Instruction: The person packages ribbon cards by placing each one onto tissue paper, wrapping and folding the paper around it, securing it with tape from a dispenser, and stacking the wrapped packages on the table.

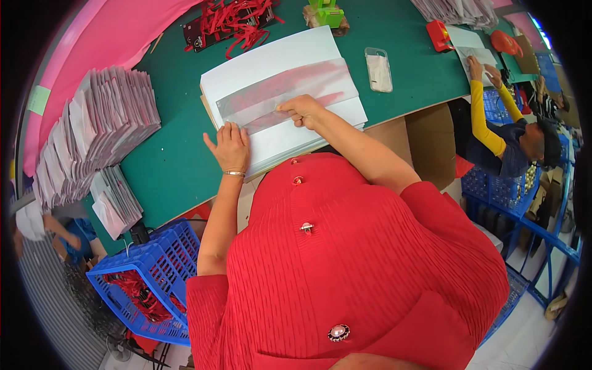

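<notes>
A long clear plastic bag (290, 89) with a reddish, smeary look lies slantwise over a stack of white paper sheets (277, 55). My right hand (303, 112) is closed in a pinch on the bag's near edge, around its middle. Beside the bag's near left corner, my left hand (232, 148) rests flat, fingers stretched forward over the front left edge of the paper. Its fingertips touch or nearly touch the bag. Whether anything lies inside the bag, I cannot tell.
Tall rows of flat packets (102, 117) stand left on the green table (176, 148). A blue crate (179, 253) sits below. Red ribbons (246, 28), a green holder (327, 13) and a clear phone case (378, 71) lie beyond. A yellow-sleeved co-worker (478, 114) works at right.
</notes>
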Demonstrator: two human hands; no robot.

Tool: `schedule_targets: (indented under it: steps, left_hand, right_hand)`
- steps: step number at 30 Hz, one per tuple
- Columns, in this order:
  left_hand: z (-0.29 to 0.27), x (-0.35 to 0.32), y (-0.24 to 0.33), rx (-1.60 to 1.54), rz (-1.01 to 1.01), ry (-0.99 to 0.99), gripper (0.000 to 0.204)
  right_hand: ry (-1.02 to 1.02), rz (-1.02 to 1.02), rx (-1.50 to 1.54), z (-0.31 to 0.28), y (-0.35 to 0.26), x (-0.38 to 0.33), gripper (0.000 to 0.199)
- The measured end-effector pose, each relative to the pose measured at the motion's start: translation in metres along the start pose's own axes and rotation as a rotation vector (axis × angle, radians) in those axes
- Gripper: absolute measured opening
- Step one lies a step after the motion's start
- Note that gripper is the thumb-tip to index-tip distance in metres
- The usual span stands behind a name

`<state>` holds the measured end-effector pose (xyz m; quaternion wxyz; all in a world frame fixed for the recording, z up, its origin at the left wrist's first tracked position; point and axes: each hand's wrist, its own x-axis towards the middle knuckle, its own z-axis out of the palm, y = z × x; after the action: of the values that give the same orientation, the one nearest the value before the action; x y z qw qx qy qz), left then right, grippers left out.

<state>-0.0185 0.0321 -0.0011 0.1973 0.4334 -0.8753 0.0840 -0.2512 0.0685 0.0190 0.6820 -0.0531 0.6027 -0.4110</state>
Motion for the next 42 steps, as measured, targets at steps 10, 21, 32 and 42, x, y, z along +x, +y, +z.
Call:
schedule_targets:
  steps: [10,21,32,42]
  left_hand:
    - [-0.011,0.041,0.025,-0.231,0.444,-0.394,0.059]
    - [0.010,0.034,0.029,-0.143,0.473,-0.489,0.062]
    - [0.012,0.035,0.022,-0.286,0.464,-0.513,0.057]
    - [0.007,0.034,0.024,-0.215,0.511,-0.499,0.061]
  right_hand:
    - [0.030,0.008,-0.002,0.000,0.005,0.004,0.014]
    - [0.502,-0.308,0.185,-0.073,0.037,-0.053,0.028]
    - [0.852,-0.139,0.372,-0.068,-0.017,-0.034,0.035]
    - [0.390,-1.081,0.125,-0.005,-0.005,-0.039,0.024]
